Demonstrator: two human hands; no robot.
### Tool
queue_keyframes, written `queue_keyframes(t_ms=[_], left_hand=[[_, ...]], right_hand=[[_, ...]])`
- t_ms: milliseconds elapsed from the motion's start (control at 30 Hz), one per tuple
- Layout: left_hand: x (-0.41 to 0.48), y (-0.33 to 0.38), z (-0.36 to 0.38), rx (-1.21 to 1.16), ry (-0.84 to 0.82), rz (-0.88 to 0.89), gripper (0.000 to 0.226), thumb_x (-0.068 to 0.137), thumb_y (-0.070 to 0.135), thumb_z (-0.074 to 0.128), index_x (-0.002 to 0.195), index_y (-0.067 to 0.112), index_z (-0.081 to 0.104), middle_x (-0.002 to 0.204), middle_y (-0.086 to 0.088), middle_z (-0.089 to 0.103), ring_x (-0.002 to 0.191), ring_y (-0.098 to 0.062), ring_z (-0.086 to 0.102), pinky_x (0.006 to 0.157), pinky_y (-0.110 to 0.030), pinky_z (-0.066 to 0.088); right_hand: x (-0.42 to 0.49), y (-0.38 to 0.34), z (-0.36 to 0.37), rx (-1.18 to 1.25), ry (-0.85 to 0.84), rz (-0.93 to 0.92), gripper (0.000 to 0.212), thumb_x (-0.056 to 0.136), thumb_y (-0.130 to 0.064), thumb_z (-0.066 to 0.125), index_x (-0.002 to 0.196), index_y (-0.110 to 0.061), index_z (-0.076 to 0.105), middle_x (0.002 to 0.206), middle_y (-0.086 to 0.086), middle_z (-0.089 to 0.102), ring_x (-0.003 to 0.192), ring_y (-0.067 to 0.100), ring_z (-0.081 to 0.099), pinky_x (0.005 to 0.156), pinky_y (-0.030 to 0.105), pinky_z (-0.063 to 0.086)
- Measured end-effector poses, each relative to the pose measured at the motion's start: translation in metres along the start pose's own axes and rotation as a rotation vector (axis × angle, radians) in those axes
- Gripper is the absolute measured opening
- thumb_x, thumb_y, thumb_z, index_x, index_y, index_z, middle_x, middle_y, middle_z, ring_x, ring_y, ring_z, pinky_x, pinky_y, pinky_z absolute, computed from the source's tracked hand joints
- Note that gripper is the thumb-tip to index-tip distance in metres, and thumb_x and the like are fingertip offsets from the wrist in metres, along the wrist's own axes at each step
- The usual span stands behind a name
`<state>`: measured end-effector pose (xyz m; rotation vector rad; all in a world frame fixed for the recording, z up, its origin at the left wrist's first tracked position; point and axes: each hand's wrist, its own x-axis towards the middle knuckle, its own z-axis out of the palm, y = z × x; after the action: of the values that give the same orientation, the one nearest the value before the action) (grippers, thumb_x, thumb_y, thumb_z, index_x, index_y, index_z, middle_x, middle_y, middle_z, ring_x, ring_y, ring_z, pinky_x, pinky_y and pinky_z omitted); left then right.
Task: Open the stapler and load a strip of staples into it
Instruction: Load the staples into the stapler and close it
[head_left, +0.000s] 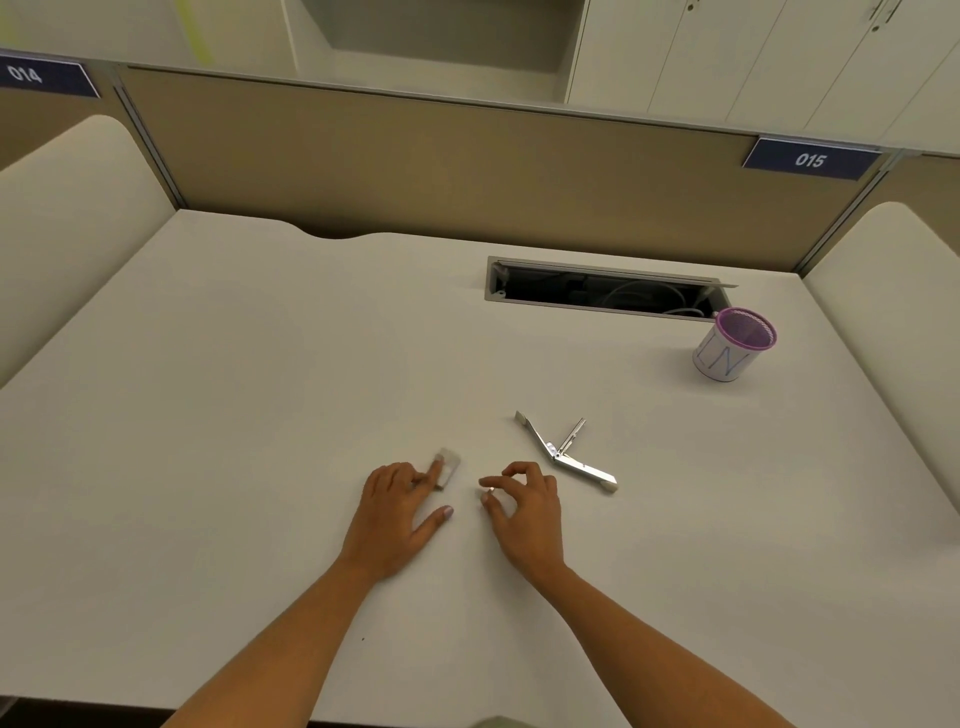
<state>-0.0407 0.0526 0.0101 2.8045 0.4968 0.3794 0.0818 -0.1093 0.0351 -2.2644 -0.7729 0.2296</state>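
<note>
A silver stapler (563, 457) lies opened out flat on the white desk (260, 415), its arms spread in a wide V. Left of it sits a small pale staple box (450, 466). My left hand (400, 512) lies palm down with its fingertips resting on the box and its thumb spread away. My right hand (524, 506) hovers just left of the stapler. Its thumb and forefinger are pinched on a small pale staple strip (487, 492), which the fingers mostly hide.
A purple-rimmed mesh pen cup (732, 345) stands at the back right. Behind the stapler an open cable slot (602, 291) is cut into the desk. Beige partition walls enclose the desk at the back and on both sides.
</note>
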Motion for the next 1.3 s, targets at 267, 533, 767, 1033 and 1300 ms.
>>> queue_keyframes(t_ms=[267, 533, 767, 1033, 1300], left_hand=[[0.016, 0.0, 0.003, 0.103, 0.005, -0.286, 0.084, 0.085, 0.069, 0.001, 0.151, 0.019, 0.016, 0.113, -0.003, 0.045, 0.106, -0.024, 0.041, 0.107, -0.039, 0.029], [0.029, -0.006, 0.005, 0.107, -0.022, -0.386, 0.068, 0.086, 0.063, 0.017, 0.147, 0.034, 0.029, 0.122, -0.004, 0.048, 0.116, -0.027, 0.04, 0.109, -0.052, 0.02], [0.027, -0.004, 0.006, 0.141, -0.006, -0.373, 0.068, 0.089, 0.065, 0.008, 0.145, 0.035, 0.033, 0.128, -0.003, 0.05, 0.121, -0.032, 0.037, 0.106, -0.056, 0.018], [0.025, 0.004, 0.01, 0.235, 0.052, -0.194, 0.055, 0.094, 0.053, 0.029, 0.146, 0.035, 0.031, 0.126, -0.005, 0.05, 0.12, -0.032, 0.038, 0.106, -0.054, 0.02], [0.06, 0.069, 0.012, 0.048, -0.01, -0.021, 0.046, 0.092, 0.048, 0.042, 0.136, 0.034, 0.047, 0.118, 0.0, 0.055, 0.113, -0.023, 0.048, 0.098, -0.042, 0.035]], right_hand=[[0.004, 0.014, -0.004, -0.143, -0.07, -0.06, 0.031, 0.093, -0.029, 0.061, 0.123, -0.033, 0.064, 0.127, -0.009, 0.056, 0.11, 0.018, 0.051, 0.091, 0.03, 0.039], [0.003, 0.02, -0.008, -0.144, -0.115, -0.053, 0.033, 0.092, -0.036, 0.06, 0.125, -0.03, 0.062, 0.122, -0.009, 0.058, 0.11, 0.018, 0.052, 0.09, 0.027, 0.037], [0.006, 0.012, -0.004, -0.115, -0.098, 0.056, 0.04, 0.081, -0.051, 0.067, 0.113, -0.027, 0.065, 0.115, -0.01, 0.058, 0.104, 0.015, 0.052, 0.088, 0.029, 0.037], [0.009, 0.009, -0.007, -0.055, -0.068, 0.083, 0.02, 0.085, -0.041, 0.066, 0.101, -0.03, 0.068, 0.105, -0.014, 0.064, 0.094, 0.008, 0.059, 0.081, 0.028, 0.045], [0.006, 0.024, -0.048, 0.37, 0.225, 0.186, 0.014, 0.079, -0.016, 0.077, 0.09, -0.023, 0.072, 0.082, -0.014, 0.072, 0.075, -0.002, 0.071, 0.07, 0.015, 0.055]])
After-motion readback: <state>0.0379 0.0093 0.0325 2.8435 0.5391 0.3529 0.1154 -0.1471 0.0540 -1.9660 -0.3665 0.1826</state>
